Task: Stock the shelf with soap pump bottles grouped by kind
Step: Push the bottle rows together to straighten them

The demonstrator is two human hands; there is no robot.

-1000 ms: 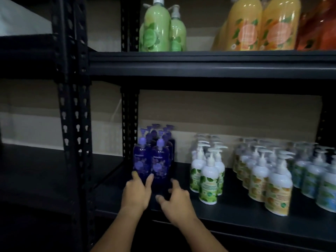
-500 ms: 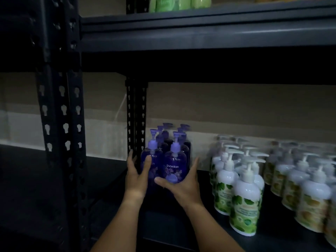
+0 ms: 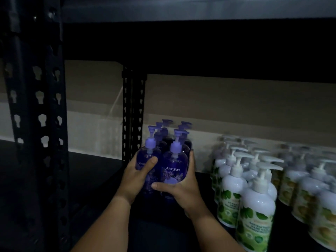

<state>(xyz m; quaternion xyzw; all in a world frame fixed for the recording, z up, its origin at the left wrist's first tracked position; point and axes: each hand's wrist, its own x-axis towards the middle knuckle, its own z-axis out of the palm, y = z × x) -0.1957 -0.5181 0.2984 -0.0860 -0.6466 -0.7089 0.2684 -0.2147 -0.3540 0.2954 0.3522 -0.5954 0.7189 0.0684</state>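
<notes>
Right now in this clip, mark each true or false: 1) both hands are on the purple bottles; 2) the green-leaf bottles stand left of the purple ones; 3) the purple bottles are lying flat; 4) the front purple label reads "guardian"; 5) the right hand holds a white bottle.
1) True: the left hand and the right hand grip the two front purple bottles.
2) False: the green-leaf bottles stand to the right of them.
3) False: they stand upright, pumps on top.
4) True.
5) False: its grip is on a purple bottle.
</notes>
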